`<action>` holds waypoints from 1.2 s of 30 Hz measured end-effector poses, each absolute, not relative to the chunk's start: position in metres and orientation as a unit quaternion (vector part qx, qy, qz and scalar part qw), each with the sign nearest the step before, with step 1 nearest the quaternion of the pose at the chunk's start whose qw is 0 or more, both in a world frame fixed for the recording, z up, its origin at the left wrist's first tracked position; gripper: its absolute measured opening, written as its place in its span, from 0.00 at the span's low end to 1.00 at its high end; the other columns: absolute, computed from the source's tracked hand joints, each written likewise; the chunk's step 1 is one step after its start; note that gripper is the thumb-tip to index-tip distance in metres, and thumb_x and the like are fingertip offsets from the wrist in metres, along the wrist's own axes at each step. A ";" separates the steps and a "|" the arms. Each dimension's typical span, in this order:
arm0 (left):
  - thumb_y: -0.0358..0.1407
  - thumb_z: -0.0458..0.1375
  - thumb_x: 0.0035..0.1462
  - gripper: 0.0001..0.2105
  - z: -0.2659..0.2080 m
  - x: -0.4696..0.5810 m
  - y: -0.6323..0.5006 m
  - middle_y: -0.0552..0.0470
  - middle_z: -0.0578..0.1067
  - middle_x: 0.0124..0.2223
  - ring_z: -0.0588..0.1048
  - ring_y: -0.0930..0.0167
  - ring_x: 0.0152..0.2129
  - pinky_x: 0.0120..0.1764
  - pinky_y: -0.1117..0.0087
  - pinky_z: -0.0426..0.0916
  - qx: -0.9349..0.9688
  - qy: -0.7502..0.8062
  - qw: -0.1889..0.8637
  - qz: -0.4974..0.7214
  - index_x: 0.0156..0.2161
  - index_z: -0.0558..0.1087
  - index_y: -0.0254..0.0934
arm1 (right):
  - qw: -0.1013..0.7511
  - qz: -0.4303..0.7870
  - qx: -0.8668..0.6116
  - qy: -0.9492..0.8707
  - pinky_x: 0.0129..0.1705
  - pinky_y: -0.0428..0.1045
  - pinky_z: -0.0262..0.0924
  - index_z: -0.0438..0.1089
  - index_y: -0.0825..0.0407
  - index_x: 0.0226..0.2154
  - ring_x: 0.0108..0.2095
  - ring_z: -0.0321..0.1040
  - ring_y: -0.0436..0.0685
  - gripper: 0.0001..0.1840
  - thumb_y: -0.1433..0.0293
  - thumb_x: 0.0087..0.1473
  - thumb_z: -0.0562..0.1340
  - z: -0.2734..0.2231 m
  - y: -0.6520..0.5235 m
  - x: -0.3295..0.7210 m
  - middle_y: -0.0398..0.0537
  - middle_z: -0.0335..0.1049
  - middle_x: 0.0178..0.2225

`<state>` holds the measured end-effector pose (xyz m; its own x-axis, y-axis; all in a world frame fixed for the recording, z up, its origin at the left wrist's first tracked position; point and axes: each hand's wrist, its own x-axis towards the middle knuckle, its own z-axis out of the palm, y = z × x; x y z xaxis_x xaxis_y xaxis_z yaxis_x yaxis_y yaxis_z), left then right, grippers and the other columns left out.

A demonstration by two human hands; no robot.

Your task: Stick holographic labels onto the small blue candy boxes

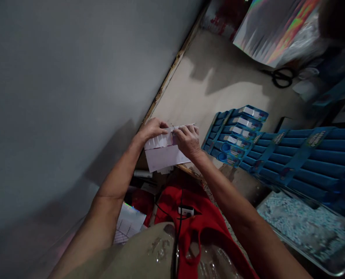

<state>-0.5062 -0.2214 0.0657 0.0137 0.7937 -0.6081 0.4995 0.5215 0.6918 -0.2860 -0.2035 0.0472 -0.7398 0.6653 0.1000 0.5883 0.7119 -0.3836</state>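
A white sheet of labels [163, 155] is held over the near edge of the table, in the middle of the view. Its upper part shows a row of small pale rectangles; the lower part is plain. My left hand [154, 128] grips the upper left of the sheet, thumb and fingers closed on it. At the upper right, my right hand [188, 140] has its fingers bent and pressed together on the sheet. Whether a single label is pinched there is hidden. Just right of that hand lies a group of blue boxes [236, 133], several with white labels on their ends.
More blue boxes [300, 155] are stacked in banded rows at the right. Below them stands a clear tray [306, 221] of pale blue-white bits. Black scissors [282, 77] and a shiny holographic sheet [271, 35] lie farther back. A grey wall [73, 77] borders the table's left side.
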 end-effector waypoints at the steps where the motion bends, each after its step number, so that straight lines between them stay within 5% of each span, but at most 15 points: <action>1: 0.29 0.64 0.47 0.11 0.067 -0.504 -0.220 0.51 0.83 0.33 0.77 0.70 0.30 0.33 0.73 0.66 0.481 0.693 0.522 0.125 0.36 0.85 0.35 | 0.117 0.162 -0.342 -0.918 0.53 0.57 0.47 0.79 0.47 0.44 0.47 0.62 0.62 0.12 0.66 0.71 0.58 0.047 -0.202 -0.285 0.52 0.77 0.43; 14: 0.29 0.64 0.54 0.14 0.080 -0.480 -0.213 0.45 0.84 0.42 0.80 0.65 0.40 0.44 0.68 0.70 0.518 0.752 0.408 0.009 0.46 0.85 0.37 | 0.084 0.136 -0.305 -0.939 0.48 0.56 0.49 0.76 0.50 0.40 0.42 0.60 0.62 0.13 0.70 0.71 0.55 0.056 -0.195 -0.289 0.51 0.72 0.36; 19: 0.28 0.66 0.51 0.11 0.051 -0.504 -0.196 0.43 0.83 0.41 0.79 0.60 0.44 0.50 0.63 0.70 0.504 0.782 0.367 0.010 0.41 0.85 0.37 | 0.098 0.277 -0.356 -0.887 0.47 0.54 0.56 0.74 0.48 0.39 0.41 0.66 0.61 0.15 0.69 0.71 0.53 0.122 -0.237 -0.265 0.52 0.74 0.35; 23: 0.33 0.72 0.50 0.15 0.051 -0.498 -0.193 0.41 0.80 0.52 0.73 0.57 0.56 0.60 0.59 0.66 0.482 0.781 0.339 0.206 0.45 0.82 0.38 | 0.142 0.471 -0.539 -0.684 0.34 0.50 0.59 0.72 0.47 0.39 0.31 0.67 0.56 0.14 0.58 0.69 0.56 0.165 -0.238 -0.234 0.45 0.72 0.30; 27: 0.59 0.61 0.62 0.27 0.083 -0.448 -0.218 0.39 0.81 0.48 0.78 0.61 0.48 0.54 0.61 0.72 0.335 0.695 0.508 0.382 0.47 0.79 0.33 | 0.177 0.551 -0.595 -0.558 0.30 0.48 0.58 0.71 0.48 0.34 0.27 0.63 0.53 0.19 0.49 0.60 0.62 0.173 -0.212 -0.211 0.41 0.69 0.26; 30: 0.71 0.60 0.51 0.40 0.107 -0.410 -0.236 0.37 0.82 0.46 0.81 0.63 0.42 0.47 0.62 0.76 0.224 0.568 0.680 0.406 0.48 0.78 0.32 | 0.188 0.582 -0.600 -0.516 0.29 0.48 0.57 0.71 0.49 0.31 0.26 0.63 0.52 0.21 0.48 0.55 0.66 0.171 -0.202 -0.198 0.42 0.69 0.26; 36: 0.52 0.78 0.35 0.32 0.114 -0.365 -0.233 0.45 0.82 0.41 0.78 0.70 0.35 0.39 0.69 0.75 0.203 0.568 0.694 0.394 0.42 0.78 0.33 | 0.179 0.602 -0.609 -0.485 0.27 0.47 0.59 0.72 0.50 0.30 0.25 0.63 0.52 0.21 0.49 0.51 0.68 0.173 -0.206 -0.173 0.42 0.71 0.25</action>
<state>-0.3645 -0.2333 0.1137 0.0451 0.7769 -0.6280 -0.3155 0.6076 0.7289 -0.1734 -0.2059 0.1730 -0.1949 0.8060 -0.5590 0.3749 -0.4654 -0.8018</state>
